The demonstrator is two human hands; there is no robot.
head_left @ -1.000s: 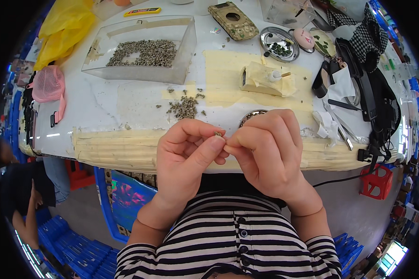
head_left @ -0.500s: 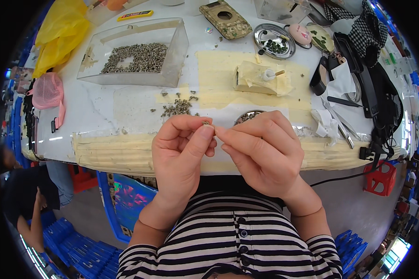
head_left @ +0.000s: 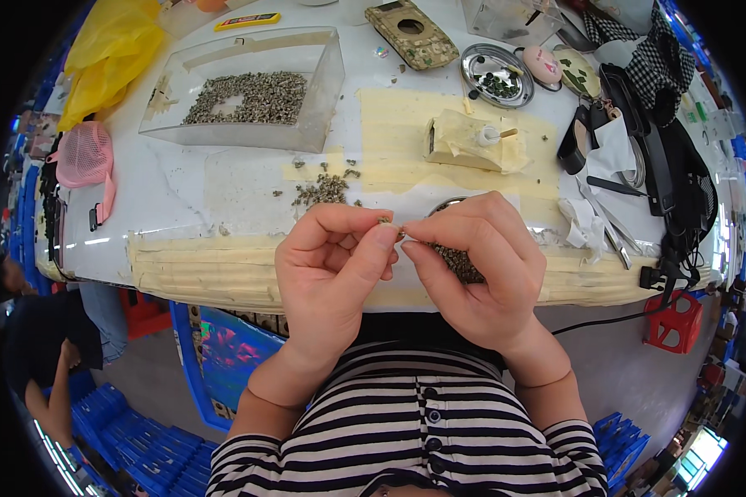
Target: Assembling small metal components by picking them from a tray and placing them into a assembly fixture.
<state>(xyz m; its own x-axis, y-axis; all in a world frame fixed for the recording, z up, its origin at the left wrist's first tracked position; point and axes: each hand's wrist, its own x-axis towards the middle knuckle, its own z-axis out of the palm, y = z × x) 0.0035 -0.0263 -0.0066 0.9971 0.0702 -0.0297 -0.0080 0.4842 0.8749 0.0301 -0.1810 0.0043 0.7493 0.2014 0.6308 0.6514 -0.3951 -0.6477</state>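
Observation:
My left hand (head_left: 323, 265) pinches a tiny greenish-brown part (head_left: 385, 221) between thumb and forefinger, its other fingers curled in. Close by on the right, the thumb and forefinger of my right hand (head_left: 493, 261) are pressed together at a small brownish speck beside that part. What exactly the right fingers hold is too small to tell. Partly hidden behind my right hand is a round metal dish (head_left: 446, 203) with many small parts (head_left: 460, 263). A loose pile of similar parts (head_left: 322, 190) lies just beyond my left hand.
A clear plastic bin (head_left: 317, 103) of small parts stands far left. Behind my hands sit a tape-covered block (head_left: 456, 145), a camouflage toy tank hull (head_left: 429, 50) and a metal plate (head_left: 518, 95). Tweezers (head_left: 607, 217) and tissue (head_left: 584, 224) lie right.
Both hands have shifted slightly right, still fingertip to fingertip. More of the dish's parts now shows under my right hand. The table scene has shifted a little in view.

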